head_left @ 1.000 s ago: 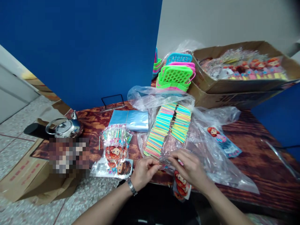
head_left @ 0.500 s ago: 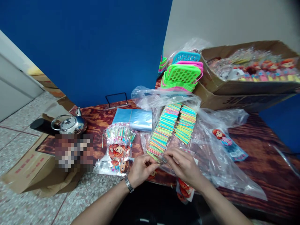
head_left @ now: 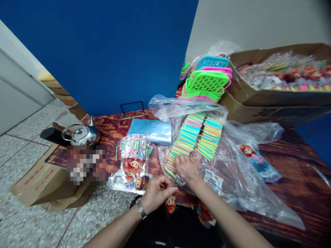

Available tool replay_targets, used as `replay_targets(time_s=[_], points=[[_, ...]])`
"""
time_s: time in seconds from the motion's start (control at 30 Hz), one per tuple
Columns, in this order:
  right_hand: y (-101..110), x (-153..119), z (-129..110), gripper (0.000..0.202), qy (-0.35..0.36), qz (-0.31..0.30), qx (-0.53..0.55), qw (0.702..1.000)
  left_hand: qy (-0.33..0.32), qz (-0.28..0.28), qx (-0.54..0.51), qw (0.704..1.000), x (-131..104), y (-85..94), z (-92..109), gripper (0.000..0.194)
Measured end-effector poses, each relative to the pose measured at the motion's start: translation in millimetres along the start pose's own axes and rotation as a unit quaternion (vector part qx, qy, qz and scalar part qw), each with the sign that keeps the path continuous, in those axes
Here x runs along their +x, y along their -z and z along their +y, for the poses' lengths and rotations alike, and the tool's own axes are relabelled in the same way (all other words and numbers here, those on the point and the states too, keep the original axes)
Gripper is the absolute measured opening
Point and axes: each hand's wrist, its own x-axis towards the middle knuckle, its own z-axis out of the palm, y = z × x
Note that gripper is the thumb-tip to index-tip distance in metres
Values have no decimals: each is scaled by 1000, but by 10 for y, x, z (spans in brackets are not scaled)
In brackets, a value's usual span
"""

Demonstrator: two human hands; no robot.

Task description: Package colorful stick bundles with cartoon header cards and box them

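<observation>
My left hand (head_left: 158, 193), with a metal watch at the wrist, is closed on a clear printed packet (head_left: 171, 202) that hangs over the table's front edge. My right hand (head_left: 187, 168) rests on the lower end of a long row of coloured sticks (head_left: 184, 137), its fingers bent down among them; whether it grips any is hidden. A second, shorter row of sticks (head_left: 210, 137) lies to its right. Left of my hands is a fanned pile of filled packets (head_left: 133, 156) with red-haired cartoon figures. Another printed packet (head_left: 213, 181) lies right of my right wrist.
Behind the sticks are crumpled clear plastic (head_left: 165, 106), stacked coloured baskets (head_left: 209, 81) and a cardboard box (head_left: 274, 103) of packets. Blue film bags (head_left: 157, 131), a black wire stand (head_left: 132, 109) and a metal kettle (head_left: 84, 134) stand further left. A paper bag (head_left: 33, 182) is at far left.
My right hand has left the packet near my left hand and moved up onto the sticks. My left hand keeps the packet, slightly lower. The whole view has shifted a little.
</observation>
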Motion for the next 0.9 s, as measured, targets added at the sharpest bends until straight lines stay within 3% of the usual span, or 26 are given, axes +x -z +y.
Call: replay_targets(time_s=[0.37, 0.6, 0.77, 0.83, 0.9], points=[[-61, 67, 66, 20, 4, -32, 58, 998, 6, 0, -12, 1000, 1, 17, 53, 20], [62, 60, 235, 15, -30, -42, 150, 987, -3, 14, -40, 999, 34, 71, 43, 22], [130, 14, 323, 17, -11, -36, 217, 976, 3, 8, -65, 998, 54, 55, 20, 23], [138, -3, 334, 17, -7, -19, 270, 963, -5, 13, -60, 998, 69, 68, 44, 23], [138, -30, 330, 19, 10, -11, 378, 926, -38, 27, -44, 998, 104, 111, 109, 21]])
